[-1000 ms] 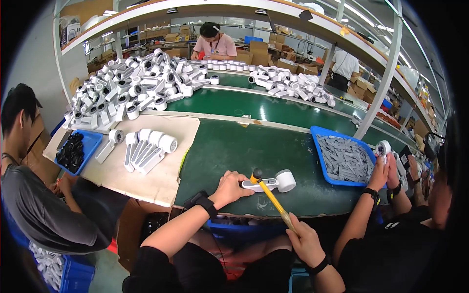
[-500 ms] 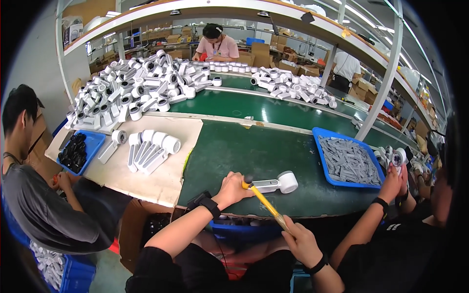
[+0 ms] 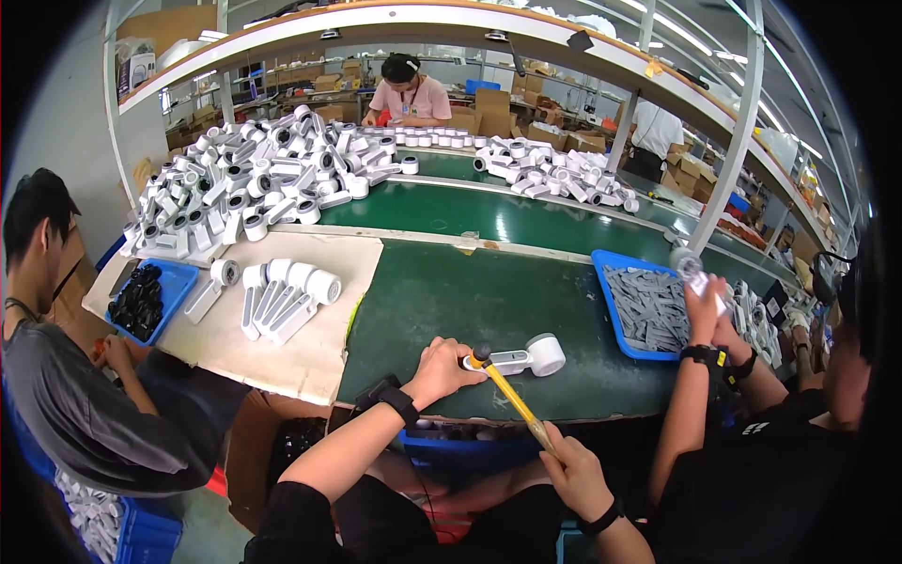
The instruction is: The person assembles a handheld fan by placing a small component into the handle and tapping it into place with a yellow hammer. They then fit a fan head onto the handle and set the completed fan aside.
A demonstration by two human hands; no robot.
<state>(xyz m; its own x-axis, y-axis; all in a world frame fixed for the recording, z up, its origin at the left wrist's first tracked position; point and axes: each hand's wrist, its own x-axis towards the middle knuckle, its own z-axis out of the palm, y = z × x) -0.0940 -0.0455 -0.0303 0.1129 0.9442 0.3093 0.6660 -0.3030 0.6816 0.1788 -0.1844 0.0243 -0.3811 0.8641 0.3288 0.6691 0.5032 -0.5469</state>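
Observation:
My left hand [image 3: 440, 372] is closed on the handle end of a white handheld device [image 3: 543, 355], which lies on the green work surface with its round head to the right. Its handle has a grey inset strip. In my right hand [image 3: 581, 481] is a hammer [image 3: 515, 399] with a yellow handle, gripped near its lower end. The hammer's small dark head is over the device's handle end, close beside my left fingers. Whether it touches the handle, I cannot tell.
On the left, cardboard [image 3: 225, 348] bears several similar devices [image 3: 289, 299] and a blue tray [image 3: 178, 293] of black parts. A blue tray [image 3: 607, 315] of grey strips stands right, beside a co-worker's hands [image 3: 705, 310]. A large device pile [image 3: 254, 179] lies behind; a shelf post [image 3: 731, 150] rises right.
The view has shifted slightly. My hands, the hammer and the device keep nearly the same places. The right co-worker's hands have moved left, bringing a similar device beside the tray of grey strips.

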